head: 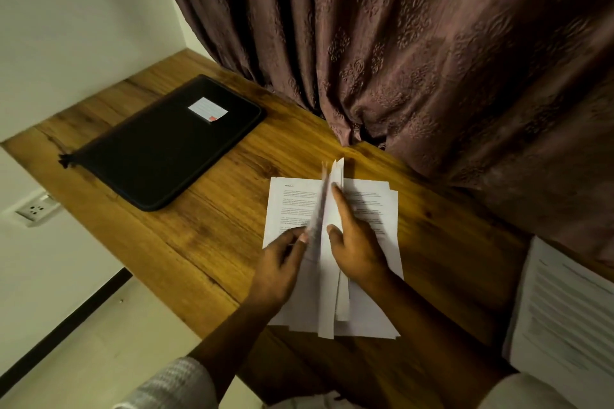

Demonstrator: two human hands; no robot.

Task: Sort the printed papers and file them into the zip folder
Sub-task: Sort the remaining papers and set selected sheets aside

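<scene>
A stack of printed papers (368,209) lies on the wooden desk (206,226) in front of me. A few sheets (327,209) stand up on edge from the middle of the stack, blurred. My left hand (282,262) pinches the lower edge of these raised sheets with thumb and fingers. My right hand (352,242) lies against their right side, index finger stretched up along the paper and thumb on the sheet. The black zip folder (159,146) with a white label lies flat and zipped at the far left of the desk, apart from both hands.
A second pile of printed sheets (564,309) sits at the desk's right edge. A brown patterned curtain (415,43) hangs along the back of the desk. A wall socket (35,209) is below the desk on the left. Bare wood lies between folder and papers.
</scene>
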